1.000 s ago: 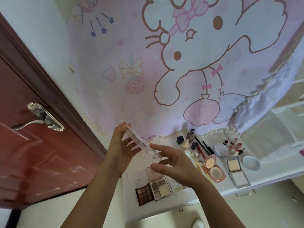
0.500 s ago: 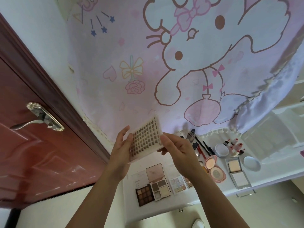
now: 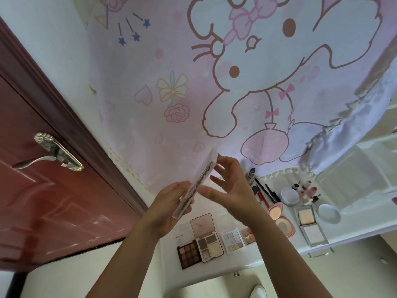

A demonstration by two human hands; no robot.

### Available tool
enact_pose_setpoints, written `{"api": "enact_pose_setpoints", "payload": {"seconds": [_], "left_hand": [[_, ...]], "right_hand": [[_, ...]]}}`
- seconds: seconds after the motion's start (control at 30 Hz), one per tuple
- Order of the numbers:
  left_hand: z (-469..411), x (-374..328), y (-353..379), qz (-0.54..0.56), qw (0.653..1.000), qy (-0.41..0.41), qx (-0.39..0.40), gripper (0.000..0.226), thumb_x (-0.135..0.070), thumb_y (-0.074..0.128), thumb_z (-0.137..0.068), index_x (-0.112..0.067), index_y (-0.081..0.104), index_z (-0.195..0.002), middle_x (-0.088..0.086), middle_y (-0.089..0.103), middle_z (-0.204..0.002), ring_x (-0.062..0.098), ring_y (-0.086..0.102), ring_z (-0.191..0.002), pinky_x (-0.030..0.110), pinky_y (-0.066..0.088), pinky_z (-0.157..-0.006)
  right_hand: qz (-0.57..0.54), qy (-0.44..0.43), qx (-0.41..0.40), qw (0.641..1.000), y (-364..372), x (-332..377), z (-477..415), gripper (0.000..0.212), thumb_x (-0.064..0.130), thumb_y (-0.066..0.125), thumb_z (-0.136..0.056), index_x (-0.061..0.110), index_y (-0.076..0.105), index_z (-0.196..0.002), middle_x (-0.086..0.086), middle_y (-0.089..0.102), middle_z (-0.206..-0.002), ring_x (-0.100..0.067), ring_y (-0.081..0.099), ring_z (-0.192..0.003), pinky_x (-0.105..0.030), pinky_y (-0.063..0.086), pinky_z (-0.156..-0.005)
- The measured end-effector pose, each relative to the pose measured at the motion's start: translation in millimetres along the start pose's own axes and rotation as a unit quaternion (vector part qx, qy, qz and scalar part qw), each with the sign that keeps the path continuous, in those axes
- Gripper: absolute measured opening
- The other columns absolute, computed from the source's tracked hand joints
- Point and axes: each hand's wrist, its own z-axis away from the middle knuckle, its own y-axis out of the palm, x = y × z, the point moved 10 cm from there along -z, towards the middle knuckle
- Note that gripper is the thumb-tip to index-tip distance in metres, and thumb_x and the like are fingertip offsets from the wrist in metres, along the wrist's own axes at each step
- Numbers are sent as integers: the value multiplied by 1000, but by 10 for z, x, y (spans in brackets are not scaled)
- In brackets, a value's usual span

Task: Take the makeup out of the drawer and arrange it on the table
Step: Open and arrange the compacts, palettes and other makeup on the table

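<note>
Clear plastic, flat and thin, the lash case (image 3: 198, 181) is held in the air above the four-pan palette (image 3: 209, 244), which lies open on the white table (image 3: 214, 267). The case is seen almost from its edge, tilted, with dark rows showing through the plastic. Its lower end is toward the palette and its upper end is far from it, in front of the pink cartoon cloth (image 3: 236, 82).

The left hand (image 3: 169, 203) grips the lower part of the case, with the fingers curled round it, up and to the left of the four-pan palette. The right hand (image 3: 234, 190) is up and to the right of the palette. Its fingers are spread and quite straight. One fingertip reaches the top edge of the case and the thumb comes to its middle, but this hand does not close on it.

Just left of the four-pan palette, touching it, lies a brown palette (image 3: 189, 253). Just right of it lies a pastel palette (image 3: 233, 240). Further right are a round pink compact (image 3: 281, 220), open, and then a square powder compact (image 3: 309, 224), also open. Behind these, still to the right of the palette, are some pencils (image 3: 266, 193), a white jar (image 3: 290, 195) and small bottles (image 3: 309, 190). Far to the left of the palette is a red-brown door (image 3: 43, 190).
</note>
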Motion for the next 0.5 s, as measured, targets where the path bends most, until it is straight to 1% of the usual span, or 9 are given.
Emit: {"api": "enact_pose_setpoints", "payload": {"seconds": [0.03, 0.07, 0.17, 0.2, 0.23, 0.3, 0.37, 0.43, 0.5], "left_hand": [[2, -6, 5, 11, 1000, -2, 2, 36, -33, 61, -94, -9, 65, -121, 13, 64, -104, 15, 59, -74, 23, 50, -58], [9, -19, 16, 17, 1000, -3, 6, 35, -33, 62, -93, -12, 64, -121, 14, 64, -107, 17, 58, -76, 24, 50, -59], [59, -90, 139, 3, 999, -3, 38, 28, -36, 60, -94, -28, 66, -120, 15, 57, -115, 24, 53, -87, 25, 50, -62], [87, -121, 184, -6, 999, 1, 50, 29, -39, 61, -92, -28, 68, -118, 13, 56, -115, 26, 53, -91, 25, 51, -64], [112, -145, 216, -16, 998, 5, 58, 32, -44, 62, -91, -27, 70, -118, 12, 55, -115, 27, 53, -95, 25, 52, -68], [146, -164, 254, -34, 996, 11, 77, 44, -52, 65, -86, -28, 68, -122, 10, 54, -121, 29, 55, -108, 28, 55, -76], [158, -172, 256, -51, 994, 20, 92, 61, -55, 70, -74, -29, 63, -129, 7, 55, -129, 28, 54, -119, 32, 57, -82], [139, -176, 211, -82, 992, 33, 87, 75, -54, 78, -64, -29, 59, -132, 4, 59, -131, 24, 57, -119, 32, 56, -84], [121, -212, 168, -107, 990, 51, 72, 77, -54, 81, -61, -31, 61, -131, -1, 63, -129, 20, 63, -114, 32, 56, -84]], "right_hand": [[-27, 13, -8, 1000, -38, -37, -8, 86, 54, 87, -59, 39, 37, -128, 12, 43, -148, -9, 45, -139, -39, 44, -113], [-48, 24, -15, 998, -63, -66, -10, 89, 53, 87, -58, 42, 35, -130, 10, 44, -147, -13, 47, -137, -41, 46, -111], [-80, 44, -27, 995, -59, -130, -1, 98, 53, 81, -61, 57, 22, -139, 9, 43, -147, -18, 54, -131, -43, 49, -107], [-92, 46, -35, 994, -61, -157, -3, 98, 53, 78, -63, 62, 20, -141, 8, 44, -145, -20, 56, -128, -46, 49, -106], [-105, 46, -46, 992, -71, -190, -10, 94, 52, 77, -66, 65, 22, -141, 6, 45, -142, -23, 57, -127, -49, 51, -104], [-130, 41, -61, 989, -100, -243, -16, 86, 48, 75, -69, 62, 30, -141, -6, 46, -141, -30, 56, -126, -52, 53, -100], [-153, 43, -64, 985, -110, -290, -8, 83, 44, 76, -70, 57, 35, -141, -14, 44, -141, -33, 56, -126, -52, 53, -100], [-176, 52, -59, 981, -90, -343, 2, 82, 39, 76, -69, 54, 36, -140, -15, 46, -138, -32, 57, -124, -51, 54, -99], [-198, 56, -52, 977, -67, -374, 13, 83, 36, 75, -69, 51, 35, -139, -12, 47, -136, -32, 59, -122, -50, 54, -98]]}}
